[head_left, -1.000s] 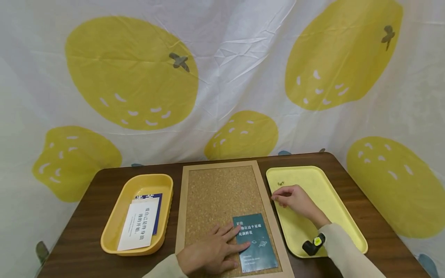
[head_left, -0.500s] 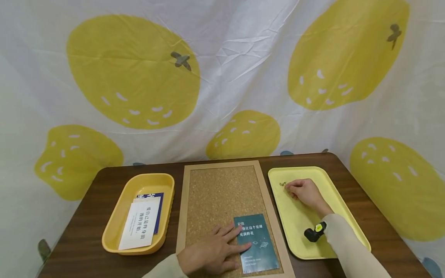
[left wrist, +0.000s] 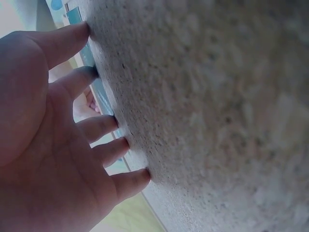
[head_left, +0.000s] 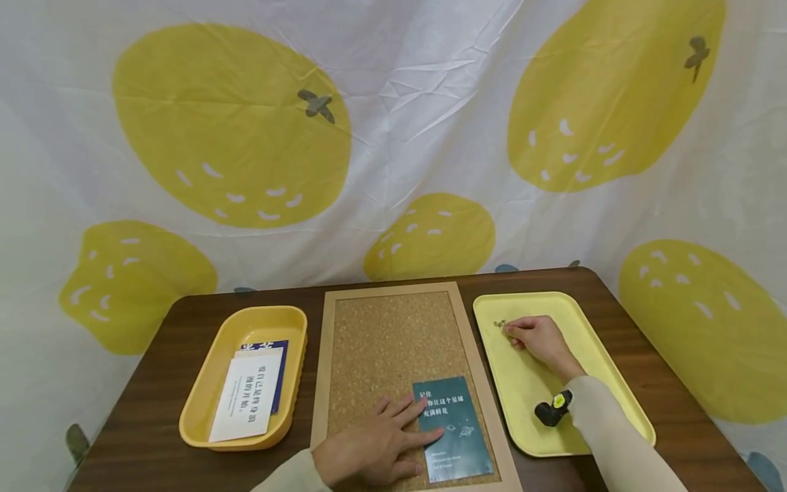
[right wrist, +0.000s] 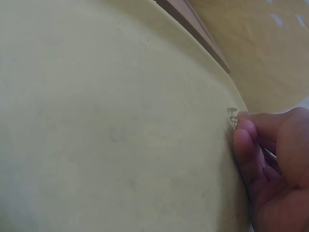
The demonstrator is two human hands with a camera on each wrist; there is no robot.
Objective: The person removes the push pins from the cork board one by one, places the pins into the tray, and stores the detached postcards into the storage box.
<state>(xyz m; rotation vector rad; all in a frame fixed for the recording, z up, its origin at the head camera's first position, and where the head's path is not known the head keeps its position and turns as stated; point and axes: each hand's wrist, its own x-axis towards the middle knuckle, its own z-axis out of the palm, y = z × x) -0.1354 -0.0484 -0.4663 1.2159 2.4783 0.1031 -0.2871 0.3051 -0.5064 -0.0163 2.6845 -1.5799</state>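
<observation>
My left hand [head_left: 381, 441] lies with spread fingers on a framed corkboard [head_left: 387, 335], and some of its fingertips press the left edge of a dark teal card [head_left: 462, 447] printed with white characters and small planets. In the left wrist view its fingertips touch the cork. At the far left part of a pale yellow tray [head_left: 572, 318], my right hand [head_left: 541, 339] has thumb and index finger pinched together at a small cluster of metal thumbtacks [right wrist: 232, 110]. One tack sits right at those fingertips, partly hidden by them.
A yellow-orange basin [head_left: 203, 403] to the left holds a white card [head_left: 246, 396] over a dark blue one. Basin, board and tray stand side by side on a dark wooden table [head_left: 154, 383]. A lemon-print cloth [head_left: 424, 137] hangs behind.
My right hand has moved from the tray's left rim slightly right and up to the thumbtacks, where it has stayed for the last half second. My left hand and the teal card keep their place.
</observation>
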